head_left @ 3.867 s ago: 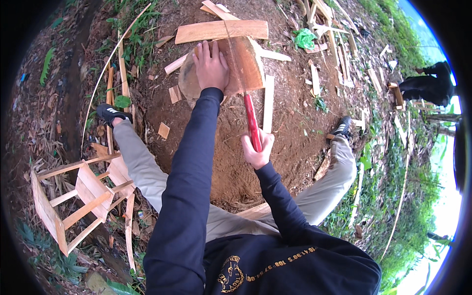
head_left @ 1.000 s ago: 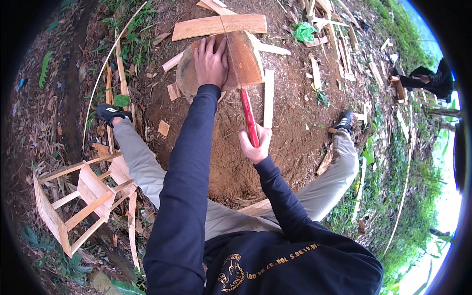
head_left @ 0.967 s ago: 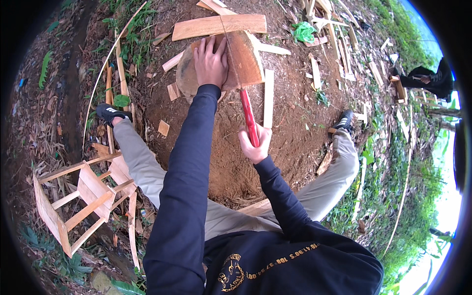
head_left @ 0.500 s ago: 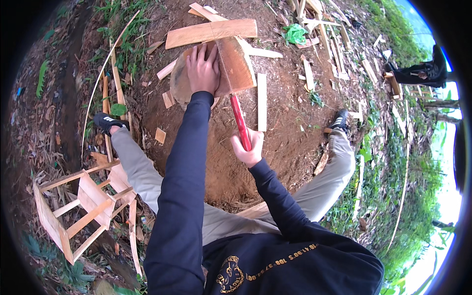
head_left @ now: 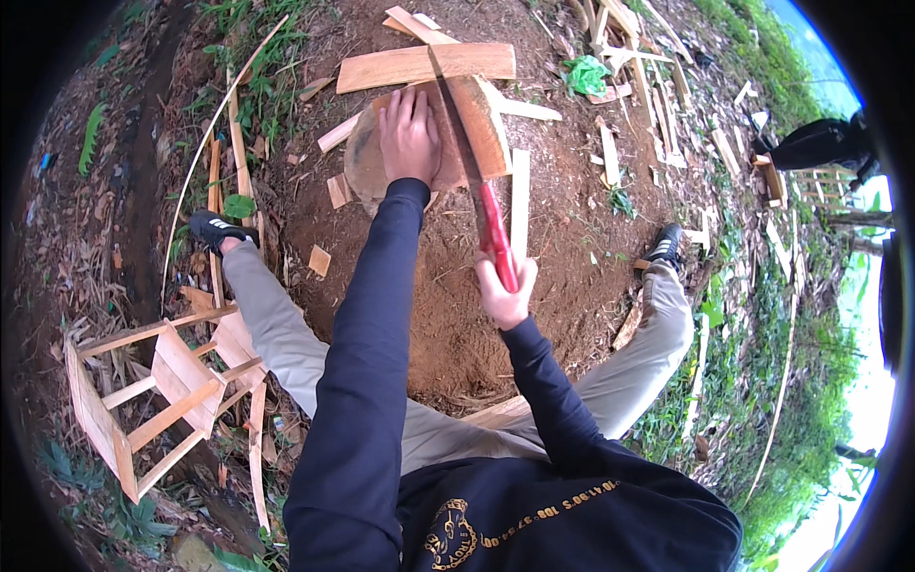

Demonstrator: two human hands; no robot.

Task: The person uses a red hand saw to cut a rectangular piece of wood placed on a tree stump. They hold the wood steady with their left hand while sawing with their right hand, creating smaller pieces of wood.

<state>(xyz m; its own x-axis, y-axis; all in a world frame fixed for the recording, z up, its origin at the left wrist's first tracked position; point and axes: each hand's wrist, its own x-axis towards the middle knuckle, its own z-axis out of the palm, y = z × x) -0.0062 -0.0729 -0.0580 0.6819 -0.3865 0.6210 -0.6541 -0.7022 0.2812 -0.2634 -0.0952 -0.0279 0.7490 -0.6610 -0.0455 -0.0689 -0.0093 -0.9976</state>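
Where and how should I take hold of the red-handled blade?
Probably best by the red handle, coming from the near side: it points back toward the body, while the dark blade runs away over the wood block. The right hand wraps its near end; the left hand lies left of the blade, so avoid reaching from there.

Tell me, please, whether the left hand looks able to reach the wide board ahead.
Probably yes: the left hand rests open on the block, and the wide board has its left end unblocked.

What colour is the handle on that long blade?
The handle is red, and it shows best in the head view.
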